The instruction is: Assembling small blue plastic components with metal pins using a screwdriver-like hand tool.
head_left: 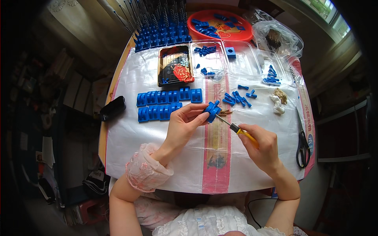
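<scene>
Between the fingertips of my left hand [184, 125] is a blue plastic part [213, 111], raised above the table's middle. My right hand [260, 146] is closed round the yellow handle of a screwdriver [247, 136]. Its metal shaft slants up to the left, and the tip meets the lower right side of the blue part, though the exact contact is too small to make out. Small brass-coloured pieces [225, 112] lie just behind the tip. Left of my left hand, block-shaped blue parts [158, 113] stand in two rows. Several small blue pegs [237, 98] lie loose beyond the screwdriver.
Black scissors [302, 151] lie at the right edge, a black case [113, 108] at the left. Farther back are a black tray [162, 59], clear plastic boxes [245, 65], a red basin [240, 37] and blue parts with upright springs [161, 35]. Crumpled tissue [278, 104] sits to the right.
</scene>
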Available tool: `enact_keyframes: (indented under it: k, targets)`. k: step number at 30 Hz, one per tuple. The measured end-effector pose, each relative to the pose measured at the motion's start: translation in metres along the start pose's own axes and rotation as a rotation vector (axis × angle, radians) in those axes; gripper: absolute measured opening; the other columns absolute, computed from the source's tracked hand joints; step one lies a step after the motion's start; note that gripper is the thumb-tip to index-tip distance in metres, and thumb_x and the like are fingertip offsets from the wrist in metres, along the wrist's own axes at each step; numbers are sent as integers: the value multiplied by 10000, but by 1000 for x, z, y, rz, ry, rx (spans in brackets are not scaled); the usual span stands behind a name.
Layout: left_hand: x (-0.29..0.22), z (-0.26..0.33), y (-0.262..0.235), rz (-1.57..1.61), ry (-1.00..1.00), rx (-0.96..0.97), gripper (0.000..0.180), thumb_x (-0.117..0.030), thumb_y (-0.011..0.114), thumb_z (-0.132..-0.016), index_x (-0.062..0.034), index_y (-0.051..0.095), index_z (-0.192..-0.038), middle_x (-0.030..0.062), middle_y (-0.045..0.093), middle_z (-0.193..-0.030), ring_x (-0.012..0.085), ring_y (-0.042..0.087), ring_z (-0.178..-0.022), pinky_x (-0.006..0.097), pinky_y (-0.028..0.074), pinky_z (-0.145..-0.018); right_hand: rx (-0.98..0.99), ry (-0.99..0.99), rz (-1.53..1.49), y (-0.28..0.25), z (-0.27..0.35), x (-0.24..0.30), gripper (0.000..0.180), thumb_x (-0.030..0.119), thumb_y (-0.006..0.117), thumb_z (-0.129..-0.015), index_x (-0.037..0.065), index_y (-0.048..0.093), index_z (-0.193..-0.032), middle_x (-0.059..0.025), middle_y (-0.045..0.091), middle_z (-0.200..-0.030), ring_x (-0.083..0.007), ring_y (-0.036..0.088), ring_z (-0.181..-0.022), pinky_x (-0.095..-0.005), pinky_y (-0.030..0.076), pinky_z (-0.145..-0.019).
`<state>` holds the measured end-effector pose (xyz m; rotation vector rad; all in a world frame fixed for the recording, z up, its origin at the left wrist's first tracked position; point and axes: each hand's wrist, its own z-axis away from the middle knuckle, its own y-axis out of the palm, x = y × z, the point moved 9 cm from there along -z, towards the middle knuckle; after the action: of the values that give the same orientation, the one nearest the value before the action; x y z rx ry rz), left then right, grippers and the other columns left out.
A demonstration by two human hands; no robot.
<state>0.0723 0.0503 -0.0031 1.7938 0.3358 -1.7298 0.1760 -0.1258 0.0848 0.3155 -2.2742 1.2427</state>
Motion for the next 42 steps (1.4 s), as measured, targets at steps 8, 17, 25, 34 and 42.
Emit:
enact_keyframes:
  k: [8,17,25,34,42]
  targets:
    - [-1,0,2,14,12,15,290,-82,695,-931,-16,660,-1211,120,735,-1082,157,707,-967,298,572,-868,118,199,-63,8,2,-16,280,123,740,-882,8,579,-1080,-158,670,-833,-327,695,-723,-370,538,-608]
    - [-2,0,0,-3,11,-4,288,-82,695,-930,-17,661,-1209,122,736,-1074,161,709,-963,303,576,-865,55,167,-75,9,6,-20,356,40,792,-795,5,494,-985,-157,615,-886,-324,675,-749,-370,541,-622]
    - [-1,0,-2,-1,7,-6,286,-77,694,-930,-18,663,-1208,120,736,-1075,160,709,-960,299,575,-864,47,127,0,3,0,-11,169,95,753,-848,4,620,-897,-140,655,-804,-283,660,-637,-356,502,-544]
    - [-1,-1,-1,-3,8,-6,280,-79,698,-927,-20,667,-1199,115,738,-1066,155,707,-959,294,575,-859,77,202,-40,5,1,-16,213,134,742,-871,5,630,-999,-168,687,-864,-310,681,-674,-376,516,-567]
    - [-3,-1,-3,-6,6,-19,279,-79,698,-927,-24,667,-1198,111,739,-1062,151,707,-954,292,576,-854,41,181,-47,7,5,-21,274,75,771,-831,11,535,-954,-154,641,-864,-318,672,-712,-387,521,-586]
